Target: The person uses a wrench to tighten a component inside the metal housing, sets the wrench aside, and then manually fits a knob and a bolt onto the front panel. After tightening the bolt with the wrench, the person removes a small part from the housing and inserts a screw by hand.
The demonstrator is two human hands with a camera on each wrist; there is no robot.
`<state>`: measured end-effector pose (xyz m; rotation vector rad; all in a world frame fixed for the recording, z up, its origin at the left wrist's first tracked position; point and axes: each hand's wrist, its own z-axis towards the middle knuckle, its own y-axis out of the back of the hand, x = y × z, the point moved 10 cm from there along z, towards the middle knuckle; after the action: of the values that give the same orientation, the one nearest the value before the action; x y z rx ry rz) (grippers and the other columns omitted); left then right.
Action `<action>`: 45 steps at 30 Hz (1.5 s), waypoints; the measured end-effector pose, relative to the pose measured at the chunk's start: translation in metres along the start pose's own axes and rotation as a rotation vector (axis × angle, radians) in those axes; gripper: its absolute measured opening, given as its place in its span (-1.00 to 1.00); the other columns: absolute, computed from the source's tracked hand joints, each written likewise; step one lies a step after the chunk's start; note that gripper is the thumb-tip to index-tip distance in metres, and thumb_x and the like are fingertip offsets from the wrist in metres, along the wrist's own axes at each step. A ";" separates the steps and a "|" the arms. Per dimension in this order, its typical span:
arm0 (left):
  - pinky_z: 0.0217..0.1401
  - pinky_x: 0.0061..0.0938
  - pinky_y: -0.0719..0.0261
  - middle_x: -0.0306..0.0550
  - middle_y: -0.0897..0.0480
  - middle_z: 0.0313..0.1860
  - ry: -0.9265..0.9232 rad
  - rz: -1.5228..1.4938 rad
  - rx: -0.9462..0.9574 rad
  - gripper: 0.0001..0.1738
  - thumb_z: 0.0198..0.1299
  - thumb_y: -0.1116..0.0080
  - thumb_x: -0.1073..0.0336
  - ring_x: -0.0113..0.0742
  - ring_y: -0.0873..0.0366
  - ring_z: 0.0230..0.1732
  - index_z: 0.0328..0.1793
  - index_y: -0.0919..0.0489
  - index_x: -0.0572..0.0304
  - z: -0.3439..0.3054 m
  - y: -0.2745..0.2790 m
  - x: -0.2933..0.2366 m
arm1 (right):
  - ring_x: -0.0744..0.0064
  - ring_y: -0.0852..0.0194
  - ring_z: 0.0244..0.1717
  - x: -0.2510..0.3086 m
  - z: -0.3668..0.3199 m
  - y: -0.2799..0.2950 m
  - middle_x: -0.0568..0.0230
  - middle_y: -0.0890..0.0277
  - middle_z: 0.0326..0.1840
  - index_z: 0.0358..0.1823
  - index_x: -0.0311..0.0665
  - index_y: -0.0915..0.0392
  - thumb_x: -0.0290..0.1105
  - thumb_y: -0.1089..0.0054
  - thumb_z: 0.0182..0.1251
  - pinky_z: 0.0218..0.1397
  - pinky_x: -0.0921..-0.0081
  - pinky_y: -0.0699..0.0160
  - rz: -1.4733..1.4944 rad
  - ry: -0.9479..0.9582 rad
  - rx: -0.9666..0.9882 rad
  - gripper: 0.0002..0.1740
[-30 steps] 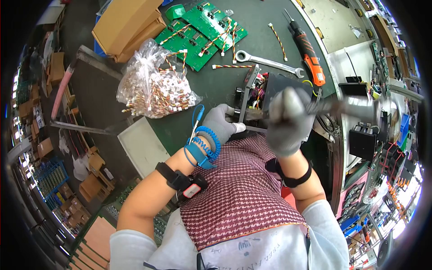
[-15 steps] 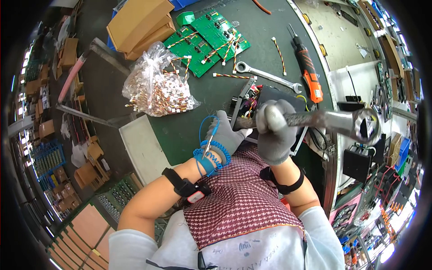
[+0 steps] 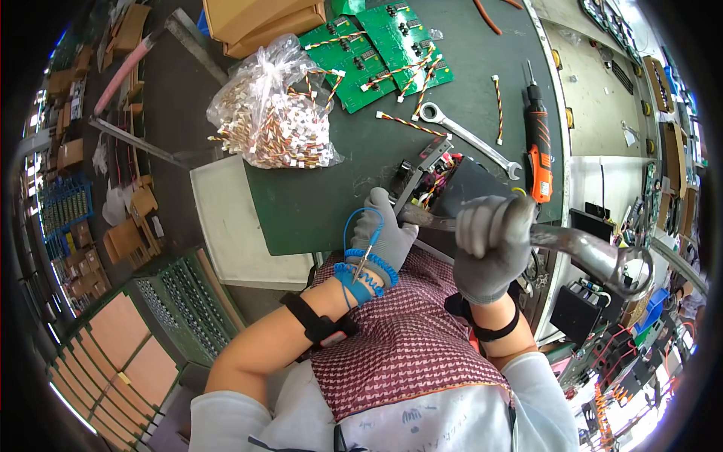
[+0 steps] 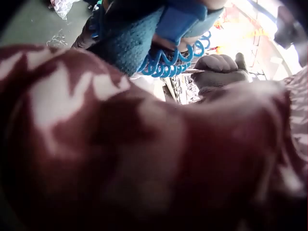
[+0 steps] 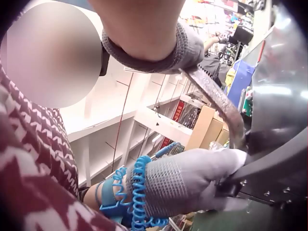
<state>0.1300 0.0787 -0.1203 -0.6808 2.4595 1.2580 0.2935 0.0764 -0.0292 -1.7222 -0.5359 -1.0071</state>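
Observation:
A device with a black box (image 3: 468, 187), a grey metal panel (image 3: 422, 170) and coloured wires inside stands at the table's near edge. The gloved left hand (image 3: 382, 230) holds the panel's near end; in the right wrist view the left hand (image 5: 185, 179) has its thumb and fingers about a dark part there. Round the shaft of a large worn wrench (image 3: 574, 242) the gloved right hand (image 3: 493, 245) is curled. The wrench's ring end sticks out to the right; its other end reaches the panel beside the left hand, where the contact is partly hidden.
Beyond the device lie a smaller wrench (image 3: 473, 142), an orange-black screwdriver (image 3: 539, 151), loose cables and green circuit boards (image 3: 407, 47). A clear bag of cables (image 3: 275, 120) sits at left, near cardboard boxes (image 3: 263, 26). Blue coiled cord circles the left wrist.
The wrench's ring end has swung down towards the body, with the right hand still gripping the shaft. My view has shifted; the left hand stays at the panel.

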 end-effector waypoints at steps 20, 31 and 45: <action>-0.16 -0.09 -0.64 0.33 -0.55 -0.13 0.066 0.085 -0.017 -0.47 0.05 -0.31 0.35 0.26 -0.63 -0.16 0.01 -0.22 0.31 0.009 -0.011 0.004 | 0.65 0.08 -0.81 -0.019 0.045 -0.010 0.44 -0.07 -0.82 -0.58 -0.18 -0.20 -0.15 0.03 0.50 -0.71 0.61 0.10 0.139 -0.201 0.181 -0.55; 0.10 -0.20 -0.56 0.35 -0.57 0.05 -0.130 -0.325 -0.150 -0.20 0.03 -0.32 0.37 0.11 -0.62 0.06 0.40 -0.17 0.19 0.016 0.012 0.007 | 0.70 0.32 -0.86 -0.016 0.044 -0.013 0.55 0.08 -0.86 -0.66 -0.03 -0.08 -0.11 0.21 0.58 -0.79 0.65 0.25 -0.035 -0.173 0.072 -0.48; 0.21 -0.27 -0.48 0.26 -0.46 0.20 -0.524 -0.501 0.098 -0.32 0.13 -0.25 0.37 0.09 -0.51 0.17 0.38 -0.27 0.29 0.031 -0.020 -0.001 | 0.66 0.30 -0.83 -0.040 0.076 0.028 0.56 0.15 -0.82 -0.66 0.04 -0.04 -0.05 0.07 0.52 -0.77 0.60 0.32 -0.122 -0.391 -0.367 -0.46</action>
<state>0.1433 0.0938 -0.1513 -0.7604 1.7689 0.9577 0.3202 0.1406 -0.0871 -2.2602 -0.7466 -0.8937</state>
